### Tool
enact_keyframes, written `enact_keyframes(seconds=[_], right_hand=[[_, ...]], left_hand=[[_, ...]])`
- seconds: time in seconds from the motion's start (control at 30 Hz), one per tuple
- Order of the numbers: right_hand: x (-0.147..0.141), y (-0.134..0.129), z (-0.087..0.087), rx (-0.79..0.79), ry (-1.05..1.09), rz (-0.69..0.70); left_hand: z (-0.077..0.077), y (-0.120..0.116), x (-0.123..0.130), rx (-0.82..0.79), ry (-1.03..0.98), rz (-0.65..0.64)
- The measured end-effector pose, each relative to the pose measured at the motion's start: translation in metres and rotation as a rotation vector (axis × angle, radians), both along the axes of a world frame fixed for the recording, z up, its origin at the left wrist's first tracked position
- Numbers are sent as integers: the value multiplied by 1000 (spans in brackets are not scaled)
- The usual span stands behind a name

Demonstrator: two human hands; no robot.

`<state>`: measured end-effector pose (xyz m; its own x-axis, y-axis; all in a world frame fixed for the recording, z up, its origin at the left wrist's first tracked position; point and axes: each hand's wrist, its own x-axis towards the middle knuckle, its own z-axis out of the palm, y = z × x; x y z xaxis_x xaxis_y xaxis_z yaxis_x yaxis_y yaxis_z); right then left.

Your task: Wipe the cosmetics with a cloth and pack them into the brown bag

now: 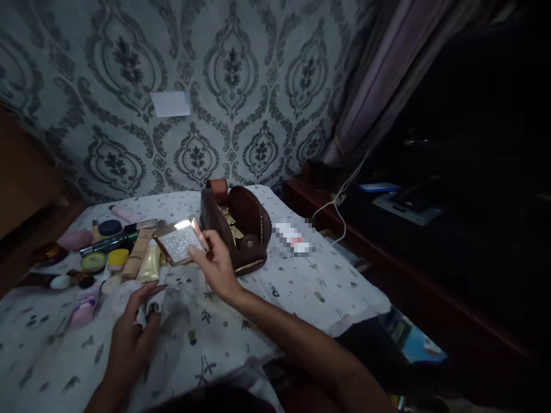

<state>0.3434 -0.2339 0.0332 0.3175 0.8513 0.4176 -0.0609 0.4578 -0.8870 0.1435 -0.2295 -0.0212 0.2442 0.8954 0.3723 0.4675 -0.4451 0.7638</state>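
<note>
My right hand (218, 268) grips a flat makeup palette (176, 243) with a glittery silver lid and a shiny rose-gold rim, thumb on its face. It is raised just left of an open brown cosmetic bag (253, 261). Gold-coloured pieces show inside the bag. Lower down, my left hand (134, 330) pinches a crumpled white wipe (155, 303) between thumb and fingers. Close to the left hand lie a gold squeeze tube (150, 261), a beige tube (138, 254) and a pink-and-purple bottle (85, 307).
Several more cosmetics crowd the table's left side, among them a yellow-lidded jar (118, 259), a green-topped jar (93, 263) and a dark blue round case (110, 228). A patterned white cloth (301, 292) covers the table. Right of it, a thin cable (344, 186) hangs near dark furniture.
</note>
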Motion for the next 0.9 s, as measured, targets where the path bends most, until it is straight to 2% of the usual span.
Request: enact_keyframes(seconds=[0.13, 0.23, 0.33, 0.43, 0.53, 0.8, 0.9], right_hand=[[56, 7, 52, 115, -325, -269], [105, 29, 83, 26, -699, -422], [139, 56, 98, -179, -1035, -495], [151, 76, 97, -393, -1279, -438], [148, 88, 88, -536, -1427, -355], [137, 109, 63, -724, -1416, -379], [136, 116, 58, -788, -1381, -398]], left_hand=[[1, 23, -14, -14, 61, 14], [-4, 35, -20, -3, 140, -4], [-13, 41, -19, 42, 191, -38], [-21, 45, -19, 58, 238, -75], [-27, 49, -24, 77, 274, -144], [-35, 49, -26, 166, 266, -156], [-36, 49, -26, 153, 320, -215]])
